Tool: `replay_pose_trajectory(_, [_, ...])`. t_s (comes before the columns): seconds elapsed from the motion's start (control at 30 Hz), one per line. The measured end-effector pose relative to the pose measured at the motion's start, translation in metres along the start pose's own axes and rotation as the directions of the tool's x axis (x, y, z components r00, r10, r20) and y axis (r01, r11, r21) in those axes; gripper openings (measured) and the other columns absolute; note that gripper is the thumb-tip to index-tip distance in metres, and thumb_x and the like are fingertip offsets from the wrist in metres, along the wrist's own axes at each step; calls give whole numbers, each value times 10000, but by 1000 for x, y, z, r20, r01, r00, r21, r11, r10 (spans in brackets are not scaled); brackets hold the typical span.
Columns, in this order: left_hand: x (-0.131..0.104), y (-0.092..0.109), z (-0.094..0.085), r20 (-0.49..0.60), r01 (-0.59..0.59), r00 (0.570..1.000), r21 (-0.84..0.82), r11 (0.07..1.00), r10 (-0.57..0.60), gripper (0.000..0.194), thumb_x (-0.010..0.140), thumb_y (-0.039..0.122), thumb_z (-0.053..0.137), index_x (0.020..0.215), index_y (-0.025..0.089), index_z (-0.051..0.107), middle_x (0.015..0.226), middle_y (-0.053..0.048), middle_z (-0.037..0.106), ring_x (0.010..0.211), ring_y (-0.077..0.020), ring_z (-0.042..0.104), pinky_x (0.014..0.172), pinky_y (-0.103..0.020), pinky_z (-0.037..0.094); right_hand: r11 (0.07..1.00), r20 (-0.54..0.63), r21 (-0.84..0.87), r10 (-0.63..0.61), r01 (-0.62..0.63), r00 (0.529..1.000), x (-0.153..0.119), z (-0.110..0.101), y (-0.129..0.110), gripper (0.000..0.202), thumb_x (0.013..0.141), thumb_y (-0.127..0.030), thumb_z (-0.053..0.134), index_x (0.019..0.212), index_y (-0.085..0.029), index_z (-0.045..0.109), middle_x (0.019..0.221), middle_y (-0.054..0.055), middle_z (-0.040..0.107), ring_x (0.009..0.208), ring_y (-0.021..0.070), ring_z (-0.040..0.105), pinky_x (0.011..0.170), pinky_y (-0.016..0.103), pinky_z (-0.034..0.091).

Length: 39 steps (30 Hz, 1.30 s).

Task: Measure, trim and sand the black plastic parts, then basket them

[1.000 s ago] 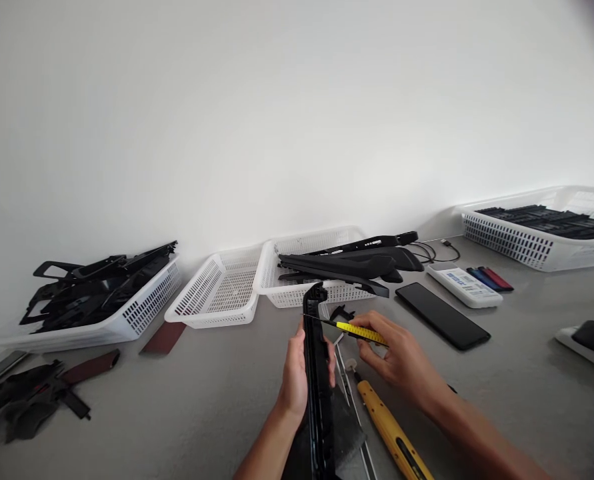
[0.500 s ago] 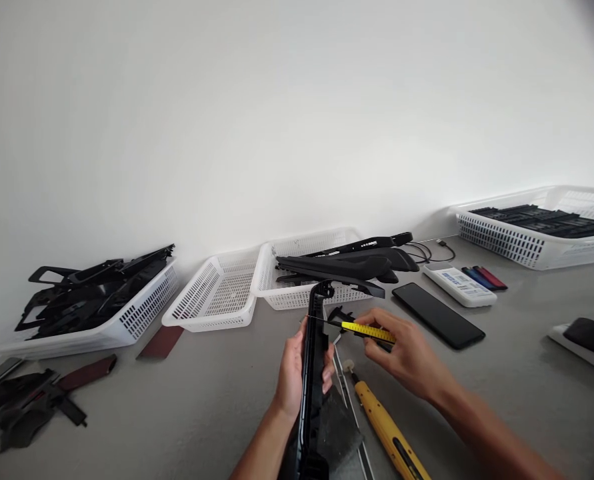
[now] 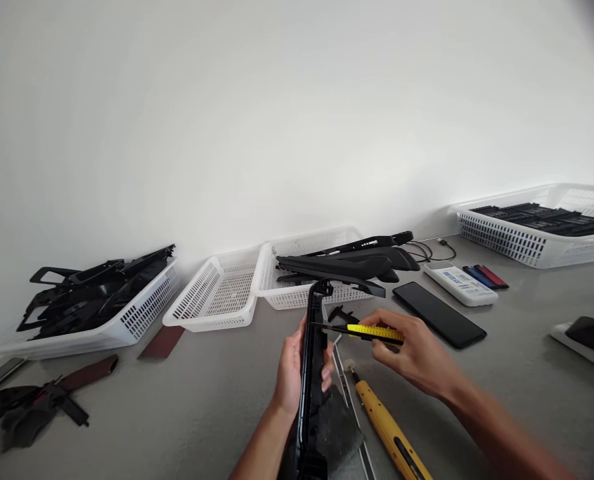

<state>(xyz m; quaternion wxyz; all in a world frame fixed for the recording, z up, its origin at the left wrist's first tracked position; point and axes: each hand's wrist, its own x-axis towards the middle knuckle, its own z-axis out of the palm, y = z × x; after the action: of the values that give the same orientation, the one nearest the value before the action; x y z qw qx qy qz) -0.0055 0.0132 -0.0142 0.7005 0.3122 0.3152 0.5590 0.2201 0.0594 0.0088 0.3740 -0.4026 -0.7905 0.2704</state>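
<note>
Upright in front of me stands a long black plastic part [image 3: 313, 373] with a bent top end. My left hand [image 3: 291, 370] is closed around its middle, thumb on the left side and fingertips showing on the right. My right hand [image 3: 411, 343] grips a yellow and black utility knife [image 3: 374, 331], its thin blade pointing left against the edge of the part, just above the left hand. Below the right hand lies a yellow pen-shaped power tool [image 3: 389, 427] with a small round tip. A black caliper-like tool [image 3: 341, 315] shows partly behind the knife.
White baskets line the wall: one with black parts [image 3: 127, 327] at left, a bare one [image 3: 211, 320], one with long black parts [image 3: 277, 300], another at right [image 3: 517, 250]. A phone [image 3: 439, 313], white device [image 3: 459, 283] and sandpaper [image 3: 161, 343] lie on the grey table.
My right hand and the knife have shifted slightly to the right, and the knife lies more level. My left hand and the black part stay almost where they were.
</note>
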Motion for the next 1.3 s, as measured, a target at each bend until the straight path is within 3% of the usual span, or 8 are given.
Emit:
replay_pose_trajectory(0.27, [0, 0, -1, -3, -1, 1000, -1, 1000, 1, 684, 912, 589, 606, 1489, 265, 435, 801, 1, 654, 482, -113, 484, 392, -178, 380, 999, -15, -32, -12, 11, 1000, 0, 0, -1, 216, 831, -268, 579, 964, -221, 743, 924, 43, 769, 728, 208, 668, 649, 303, 475])
replay_pose_trajectory(0.53, [1, 0, -2, 14, -39, 999, -10, 999, 39, 481, 908, 578, 628, 1239, 233, 569, 808, -7, 656, 489, -107, 486, 389, -183, 389, 1000, 7, -7, 15, -15, 1000, 1, -2, -2, 222, 826, -284, 583, 957, -212, 747, 912, 50, 770, 740, 215, 669, 651, 303, 481])
replay_pose_trajectory(0.67, [1, 0, -2, 20, -40, 999, -10, 999, 40, 452, 912, 576, 627, 1195, 227, 580, 817, -11, 661, 488, -105, 485, 389, -186, 393, 1000, 12, -13, 18, -18, 1000, 1, -1, -1, 226, 836, -284, 571, 966, -219, 744, 906, 41, 763, 720, 206, 659, 641, 301, 472])
replay_pose_trajectory(0.8, [1, 1, -2, 14, -37, 999, -30, 999, 38, 467, 907, 575, 635, 1222, 234, 578, 816, -6, 659, 486, -108, 489, 387, -189, 381, 1000, -53, -16, -4, 4, 999, 0, -2, -2, 215, 848, -294, 577, 975, -222, 734, 886, 39, 756, 686, 199, 639, 606, 296, 457])
replay_pose_trajectory(1.3, [2, 6, -3, -66, -119, 991, -21, 993, 118, 360, 863, 520, 685, 1038, 220, 589, 849, -14, 679, 484, -112, 510, 393, -217, 407, 998, 27, -14, -57, 57, 998, -4, 0, -4, 206, 852, -225, 559, 984, -226, 718, 911, 32, 737, 765, 209, 663, 660, 303, 451])
